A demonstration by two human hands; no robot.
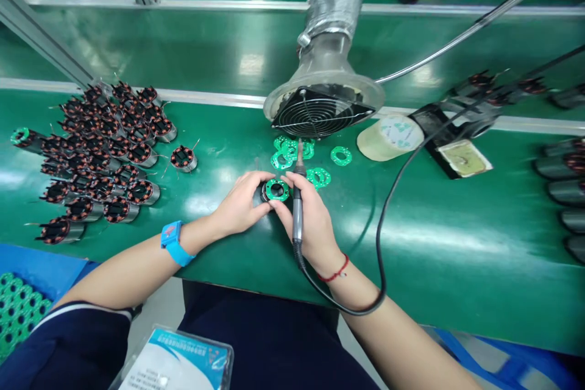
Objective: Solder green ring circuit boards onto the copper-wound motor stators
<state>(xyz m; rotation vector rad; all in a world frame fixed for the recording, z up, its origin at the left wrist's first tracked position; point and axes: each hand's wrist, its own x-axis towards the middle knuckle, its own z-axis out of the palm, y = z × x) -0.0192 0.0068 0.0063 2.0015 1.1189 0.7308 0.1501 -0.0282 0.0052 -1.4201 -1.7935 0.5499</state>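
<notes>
In the middle of the bench, my left hand [240,204] is closed around a motor stator [264,194], whose body is mostly hidden by the fingers. A green ring-shaped circuit board [269,189] lies on its top, facing me. My right hand [315,228] grips a soldering iron [298,213], tip pointing away from me and apart from the board. The thumb and fingertips of that hand also touch the board's right edge. Just beyond the hands lie several loose green ring boards [289,150], with another ring board [335,154] off to their right.
Wound stators [109,158] crowd the left side; one single stator [183,159] stands apart. A fume extractor [320,97] hangs above the boards. At right are a tape roll [388,137], an iron stand with sponge [464,158] and more stators [564,167]. The iron's cable [380,244] loops over my right forearm.
</notes>
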